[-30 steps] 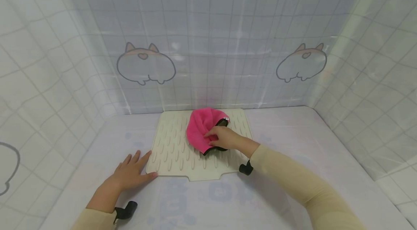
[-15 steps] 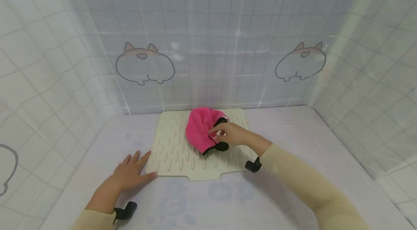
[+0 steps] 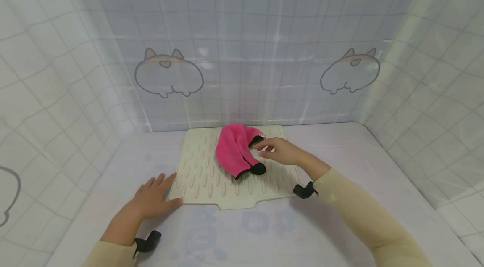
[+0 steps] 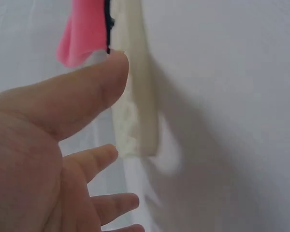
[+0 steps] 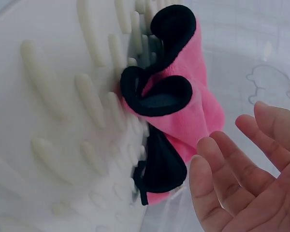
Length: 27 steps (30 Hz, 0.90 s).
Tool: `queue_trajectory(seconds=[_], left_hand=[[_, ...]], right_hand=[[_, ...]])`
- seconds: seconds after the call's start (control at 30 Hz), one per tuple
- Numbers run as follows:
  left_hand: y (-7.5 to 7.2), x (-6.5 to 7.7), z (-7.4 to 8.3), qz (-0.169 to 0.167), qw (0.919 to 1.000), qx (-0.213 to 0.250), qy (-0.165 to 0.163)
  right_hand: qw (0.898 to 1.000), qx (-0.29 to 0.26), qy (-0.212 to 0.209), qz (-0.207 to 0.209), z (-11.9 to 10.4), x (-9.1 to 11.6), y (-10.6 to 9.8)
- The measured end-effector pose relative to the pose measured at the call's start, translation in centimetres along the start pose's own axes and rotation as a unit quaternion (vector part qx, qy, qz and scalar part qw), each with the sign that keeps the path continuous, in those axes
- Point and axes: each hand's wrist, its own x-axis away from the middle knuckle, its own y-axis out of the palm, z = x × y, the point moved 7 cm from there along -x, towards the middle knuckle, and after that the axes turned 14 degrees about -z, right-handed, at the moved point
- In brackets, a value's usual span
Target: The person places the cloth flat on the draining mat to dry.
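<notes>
We see the pink cloth bunched on the ribbed cream board. Our right hand is now off it, just beside, holding nothing, so its folds lie unheld. Our left hand spreads at the board's edge, gripping nothing.
</notes>
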Motion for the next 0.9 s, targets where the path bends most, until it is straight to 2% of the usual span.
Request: queue_trajectory(seconds=[0.17, 0.33, 0.43, 0.6, 0.77, 0.9], left_hand=[[-1.2, -0.4, 2.3, 0.009, 0.9993, -0.001, 0.037], [-2.2, -1.8, 5.2, 0.017, 0.9958, 0.023, 0.087], [-2.5, -2.7, 6.6, 0.024, 0.9933, 0.039, 0.106], [-2.5, -4.3, 8.7, 0.018, 0.9850, 0.101, 0.139], [-1.9, -5.6, 10.5, -0.004, 0.9773, 0.159, 0.140], [-1.6, -6.5, 11.3, 0.001, 0.9772, 0.175, 0.120]], right_hand=[[1.000, -0.024, 0.000, 0.007, 0.4, 0.5, -0.2], [0.999, -0.043, 0.004, 0.002, 0.8, 0.5, 0.2], [0.999, -0.053, 0.005, -0.001, 0.9, 0.3, 0.6], [0.998, -0.069, 0.004, 0.005, 1.0, -0.2, 1.0], [0.997, -0.076, -0.007, -0.005, 1.1, -0.9, 1.8], [0.998, -0.064, -0.015, -0.015, 1.1, -1.5, 2.5]])
